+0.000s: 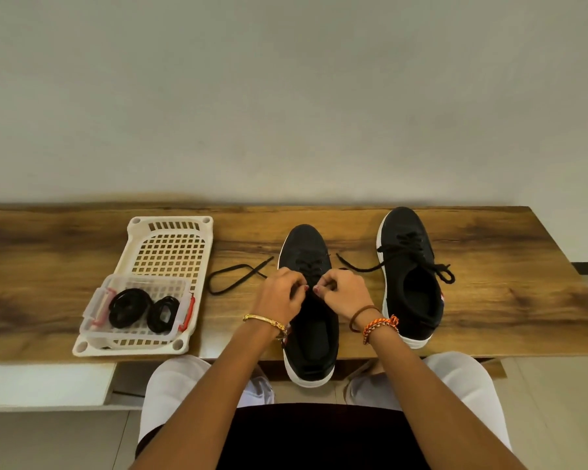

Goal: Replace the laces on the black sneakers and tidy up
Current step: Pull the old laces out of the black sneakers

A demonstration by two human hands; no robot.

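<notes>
A wooden tabletop (489, 239) is lying beneath a pale wall. At centre, the left hand (279, 293) and right hand (342, 291) are pinching the lace (231, 276) over the near sneaker (308, 300); the second sneaker (411, 276) is sitting at three o'clock, the coiled laces (129, 307) at nine.

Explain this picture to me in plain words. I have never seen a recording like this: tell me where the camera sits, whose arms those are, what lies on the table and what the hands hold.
There is no machine here. A camera worn on a person's head looks forward and down, so the two arms reaching in from below are that person's own.

On the wooden table stand two black sneakers. The left hand and right hand meet over the near sneaker, fingers pinching its black lace, whose loose end trails left. The other sneaker stands to the right, laced.

On the left lies a white basket. In it sits a clear box holding two coiled black laces.
</notes>
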